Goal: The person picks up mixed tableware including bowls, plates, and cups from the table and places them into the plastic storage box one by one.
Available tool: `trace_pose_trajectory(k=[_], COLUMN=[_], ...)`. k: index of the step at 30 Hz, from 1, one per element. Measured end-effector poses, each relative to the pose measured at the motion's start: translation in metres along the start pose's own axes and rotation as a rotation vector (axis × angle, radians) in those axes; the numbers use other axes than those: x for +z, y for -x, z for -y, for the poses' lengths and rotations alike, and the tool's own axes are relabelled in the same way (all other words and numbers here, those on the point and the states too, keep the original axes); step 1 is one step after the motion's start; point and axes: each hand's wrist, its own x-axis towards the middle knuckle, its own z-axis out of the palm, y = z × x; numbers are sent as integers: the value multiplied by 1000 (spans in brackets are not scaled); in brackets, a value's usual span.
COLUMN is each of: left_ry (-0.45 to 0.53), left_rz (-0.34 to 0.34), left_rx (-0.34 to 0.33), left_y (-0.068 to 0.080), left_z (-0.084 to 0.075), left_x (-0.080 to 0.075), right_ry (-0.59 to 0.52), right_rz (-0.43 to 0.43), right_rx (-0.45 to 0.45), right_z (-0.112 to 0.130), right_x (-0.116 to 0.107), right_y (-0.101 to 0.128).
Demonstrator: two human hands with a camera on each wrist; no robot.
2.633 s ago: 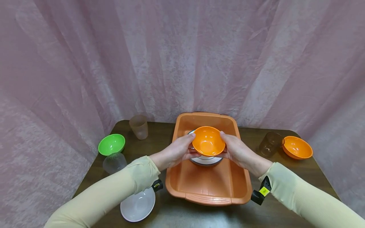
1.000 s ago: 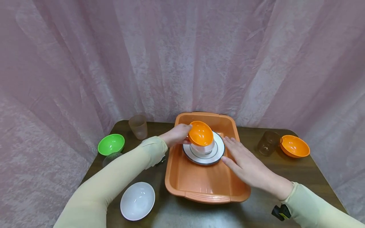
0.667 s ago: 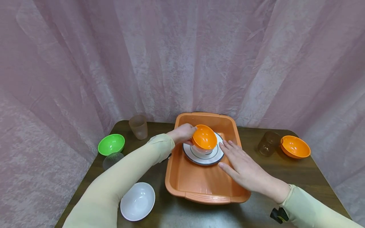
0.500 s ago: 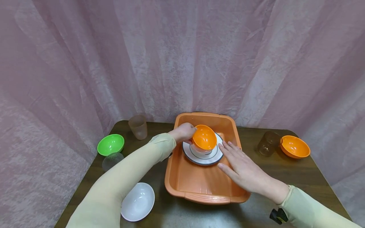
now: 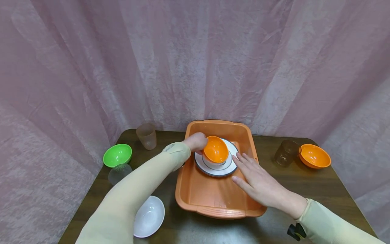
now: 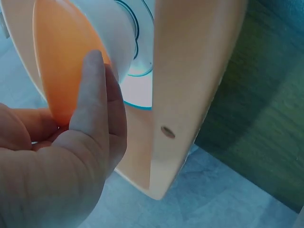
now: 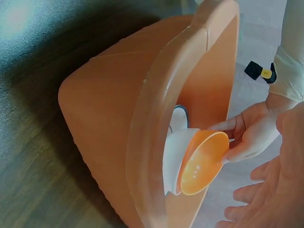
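My left hand (image 5: pixel 196 141) pinches the left rim of a small orange bowl (image 5: pixel 215 149), thumb on one side and fingers on the other in the left wrist view. The orange bowl nests, slightly tilted, in a white bowl (image 7: pixel 175 156). Beneath that are stacked white plates (image 5: pixel 230 166) with dark blue rims, inside an orange plastic basin (image 5: pixel 219 195). My right hand (image 5: pixel 262 183) is spread with straight fingers over the basin's right side, its fingertips near the plates' edge and nothing in its grasp.
To the left stand a green bowl (image 5: pixel 117 155), a frosted tumbler (image 5: pixel 147 136), a clear glass (image 5: pixel 118 173) and a white bowl (image 5: pixel 150 217), partly behind my left sleeve. On the right are a brown mug (image 5: pixel 286 153) and another orange bowl (image 5: pixel 315 156). A pink curtain (image 5: pixel 195 61) hangs behind the table.
At first both hands held the orange bowl over the plates. My right hand has let go and moved right, while my left has brought the bowl down into the white bowl.
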Motion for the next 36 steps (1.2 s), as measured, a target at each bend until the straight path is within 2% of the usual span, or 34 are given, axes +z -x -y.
trace_pose_trajectory(k=[9, 16, 19, 22, 29, 36], left_ry=[-72, -39, -41, -65, -201, -215], left_rz=[32, 29, 36, 38, 29, 30], left_rx=[-55, -116, -120, -128, -128, -159], left_y=[-9, -2, 1, -1, -2, -1], left_z=[-1, -6, -8, -9, -10, -13], left_x=[0, 1, 0, 1, 3, 3], right_ry=[-5, -1, 0, 0, 4, -4], right_rz=[13, -12, -16, -15, -8, -7], right_rx=[1, -13, -19, -20, -10, -4], right_z=[1, 0, 0, 1, 2, 1], right_x=[2, 4, 4, 3, 1, 1], right_y=[-1, 0, 0, 0, 0, 1])
